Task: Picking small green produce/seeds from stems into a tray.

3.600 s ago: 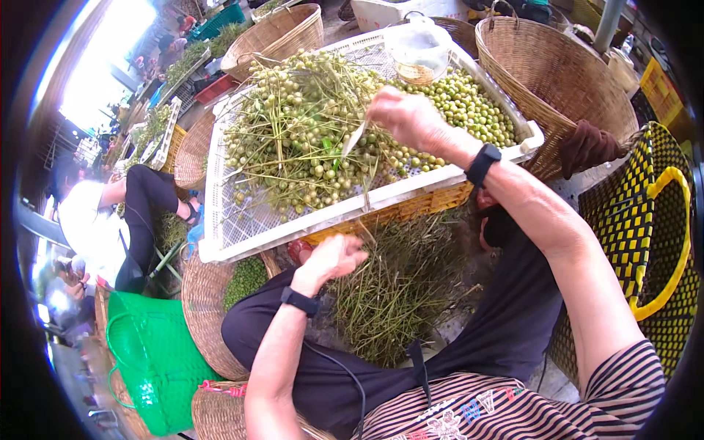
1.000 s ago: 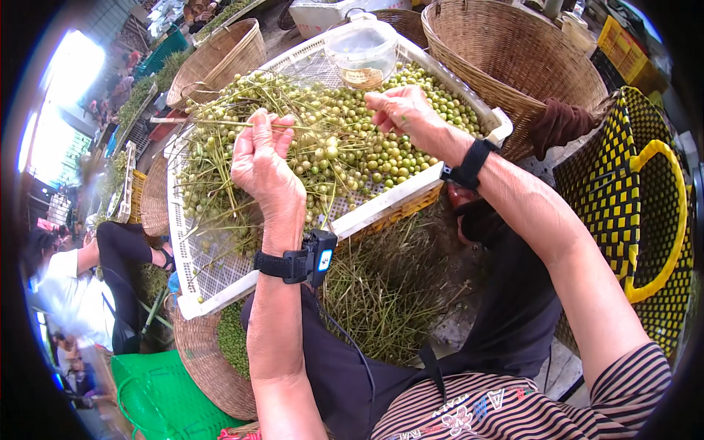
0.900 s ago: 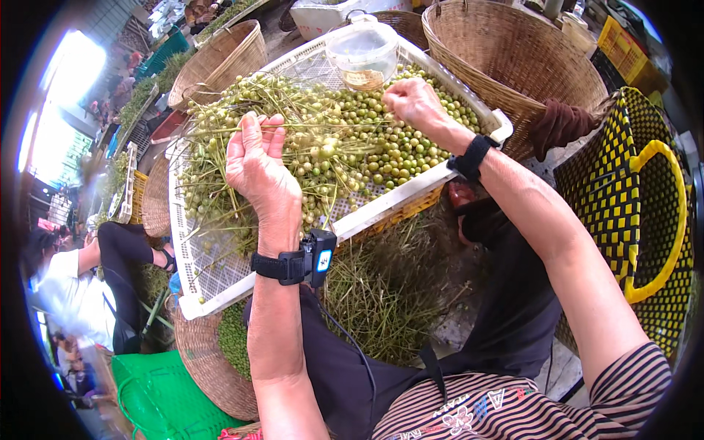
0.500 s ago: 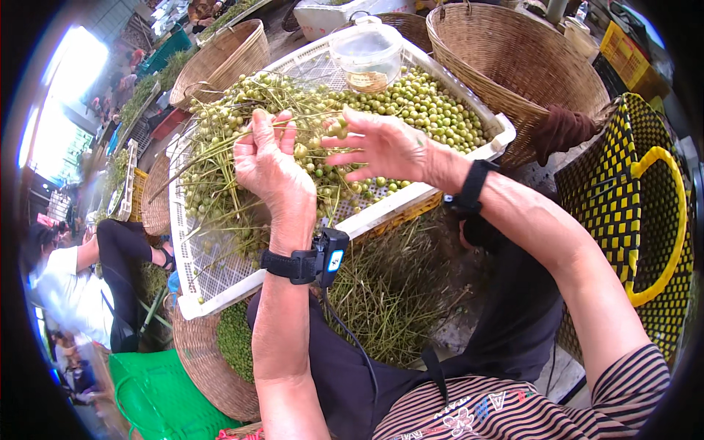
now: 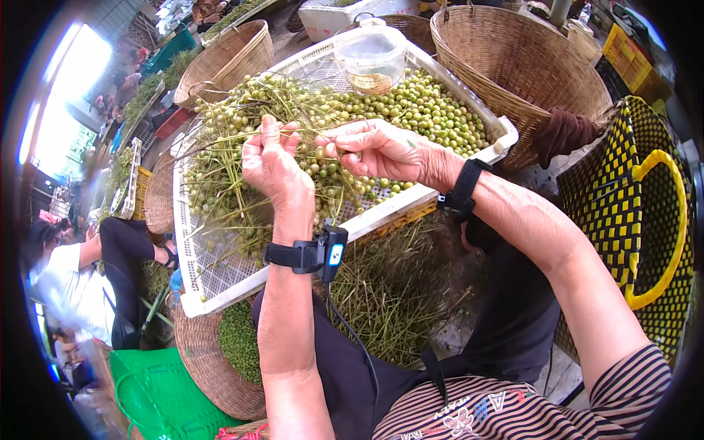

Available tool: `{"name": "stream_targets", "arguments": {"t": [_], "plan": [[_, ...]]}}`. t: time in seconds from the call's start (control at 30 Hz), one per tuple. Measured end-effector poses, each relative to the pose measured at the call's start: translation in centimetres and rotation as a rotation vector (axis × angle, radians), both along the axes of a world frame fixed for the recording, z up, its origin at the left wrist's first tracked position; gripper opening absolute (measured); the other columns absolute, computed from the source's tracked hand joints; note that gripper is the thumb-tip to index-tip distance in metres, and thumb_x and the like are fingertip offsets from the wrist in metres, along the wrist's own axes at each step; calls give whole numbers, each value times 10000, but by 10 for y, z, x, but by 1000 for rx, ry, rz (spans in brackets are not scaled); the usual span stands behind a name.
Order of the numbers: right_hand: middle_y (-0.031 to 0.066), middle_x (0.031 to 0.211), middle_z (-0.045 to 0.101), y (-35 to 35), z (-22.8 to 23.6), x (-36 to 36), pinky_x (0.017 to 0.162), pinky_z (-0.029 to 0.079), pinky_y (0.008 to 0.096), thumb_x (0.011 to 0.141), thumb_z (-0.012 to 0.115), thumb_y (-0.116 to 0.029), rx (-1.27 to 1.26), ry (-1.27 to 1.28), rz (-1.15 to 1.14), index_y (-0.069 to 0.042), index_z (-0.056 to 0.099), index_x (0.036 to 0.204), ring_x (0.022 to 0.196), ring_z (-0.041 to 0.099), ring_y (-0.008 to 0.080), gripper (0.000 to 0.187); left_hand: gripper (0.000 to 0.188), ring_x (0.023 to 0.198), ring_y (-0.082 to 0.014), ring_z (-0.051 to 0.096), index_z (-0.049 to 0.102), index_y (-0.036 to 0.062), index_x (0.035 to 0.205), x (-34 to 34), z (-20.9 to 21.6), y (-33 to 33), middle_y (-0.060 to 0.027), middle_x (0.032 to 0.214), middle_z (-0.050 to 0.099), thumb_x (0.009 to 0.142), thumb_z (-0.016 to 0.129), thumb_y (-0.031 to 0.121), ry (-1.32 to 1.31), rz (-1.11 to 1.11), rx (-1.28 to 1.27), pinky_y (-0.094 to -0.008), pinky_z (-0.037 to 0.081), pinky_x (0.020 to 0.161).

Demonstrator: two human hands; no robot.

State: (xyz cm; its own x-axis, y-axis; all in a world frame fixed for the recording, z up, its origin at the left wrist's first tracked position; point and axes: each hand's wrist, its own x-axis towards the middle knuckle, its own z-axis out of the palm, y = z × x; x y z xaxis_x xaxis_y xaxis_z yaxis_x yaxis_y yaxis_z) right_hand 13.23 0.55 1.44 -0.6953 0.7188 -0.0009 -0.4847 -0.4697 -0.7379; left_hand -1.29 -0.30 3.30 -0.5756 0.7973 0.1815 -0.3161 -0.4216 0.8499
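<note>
Stems bearing small green fruits [image 5: 242,158] lie across the white perforated plastic tray [image 5: 220,282], their long axes running mostly from lower left to upper right. I see my left hand [image 5: 273,163] closed around one thin stalk [image 5: 312,130], fingers curled and thumb pressed in. My right hand [image 5: 378,149] pinches the same stalk from the other side, fingertips together, remaining fingers loosely bent. The stalk spans the two hands roughly level, left to right, just above the tray. Loose green fruits [image 5: 433,110] fill the tray's far right part. A clear plastic tub [image 5: 372,55] sits among them. Wicker baskets [image 5: 524,70] stand beyond; a yellow-and-black woven basket [image 5: 638,220] stands at right. Stripped stalks [image 5: 389,293] are heaped below the tray, beside a shallow basket of green fruits [image 5: 238,341].
</note>
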Motion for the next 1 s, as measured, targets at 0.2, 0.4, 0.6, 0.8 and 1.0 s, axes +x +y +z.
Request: {"name": "stream_targets", "arguments": {"t": [0.2,0.4,0.6,0.8,1.0], "plan": [[3,557,565,0,-5,2,397,328,187,818,593,-229,359,-609,-220,-16,618,730,440,437,37,231,177,653,-160,605,484,46,780,-2,-2,2,-77,744,590,808,632,140,89,46,53,-241,485,572],[14,694,606,2,-13,7,381,311,149,836,576,-164,21,-430,-176,-14,598,887,465,434,18,160,167,690,-169,606,488,41,793,-7,3,1,-81,769,586,813,622,139,-4,75,34,-246,495,601],[70,807,600,5,-22,11,404,360,140,822,481,-17,-287,-153,-153,19,541,1012,548,498,56,203,177,775,-166,591,517,6,872,-22,10,2,-96,824,576,821,610,148,-178,-27,101,-222,488,661],[80,907,583,-12,-2,-13,458,422,169,828,506,-113,-227,163,84,-27,502,1095,616,528,91,280,158,731,-156,591,514,21,853,-4,11,-6,-78,788,584,843,585,162,-265,-137,134,-224,482,632],[34,822,584,-7,-4,-25,439,416,145,819,602,-183,-86,-22,-30,-57,573,945,568,500,54,181,135,706,-173,603,512,27,820,11,8,-10,-84,797,590,814,615,113,-1,-41,88,-231,485,617]]}}
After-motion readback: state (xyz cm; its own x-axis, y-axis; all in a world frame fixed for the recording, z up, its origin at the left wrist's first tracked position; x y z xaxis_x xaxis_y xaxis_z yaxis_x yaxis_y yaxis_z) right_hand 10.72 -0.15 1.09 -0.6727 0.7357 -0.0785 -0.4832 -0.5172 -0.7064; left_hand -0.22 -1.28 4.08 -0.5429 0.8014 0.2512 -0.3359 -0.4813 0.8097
